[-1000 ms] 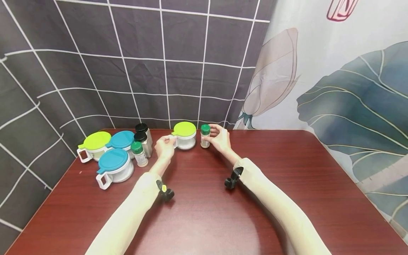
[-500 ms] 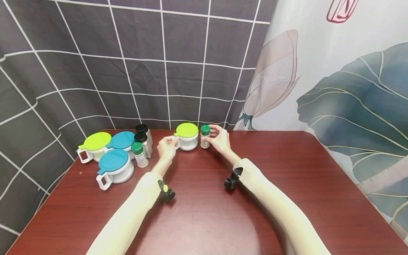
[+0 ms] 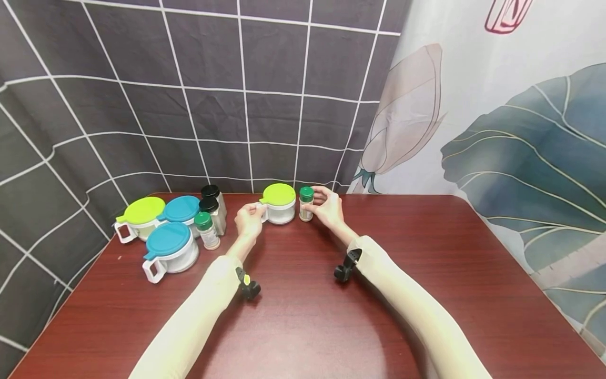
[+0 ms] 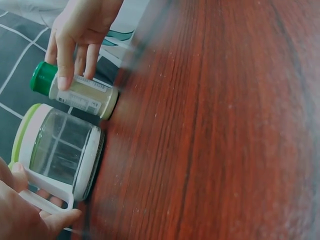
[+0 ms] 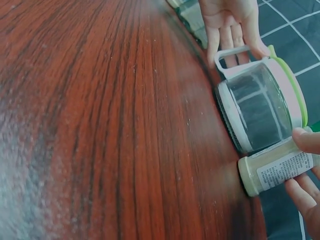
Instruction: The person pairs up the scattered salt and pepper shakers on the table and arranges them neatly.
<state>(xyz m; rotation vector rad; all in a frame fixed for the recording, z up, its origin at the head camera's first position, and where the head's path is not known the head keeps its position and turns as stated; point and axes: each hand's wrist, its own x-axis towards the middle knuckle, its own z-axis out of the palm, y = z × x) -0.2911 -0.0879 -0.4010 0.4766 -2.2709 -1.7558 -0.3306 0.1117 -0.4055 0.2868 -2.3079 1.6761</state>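
Near the table's back edge stands a clear seasoning jar (image 3: 278, 202) with a lime-green lid and a white handle. My left hand (image 3: 249, 220) grips that handle, thumb on top and fingers around it, as the left wrist view shows. Just right of the jar, a spice bottle (image 3: 306, 204) with a green cap and a printed label stands upright. My right hand (image 3: 329, 208) pinches it between thumb and fingers from the right side. In the left wrist view a narrow gap separates the spice bottle (image 4: 82, 95) from the glass jar (image 4: 62, 150).
At the left stand a lime-lidded jar (image 3: 142, 213), two blue-lidded jars (image 3: 168, 247), another green-capped bottle (image 3: 206, 231) and two black-capped shakers (image 3: 215, 210). A dark grid curtain (image 3: 199, 110) hangs behind the red-brown table (image 3: 303, 316); a leaf-patterned curtain (image 3: 521, 131) hangs at the right.
The lime-lidded jar has shifted a little to the right with my left hand, closer to the spice bottle. The bottle and right hand have barely moved.
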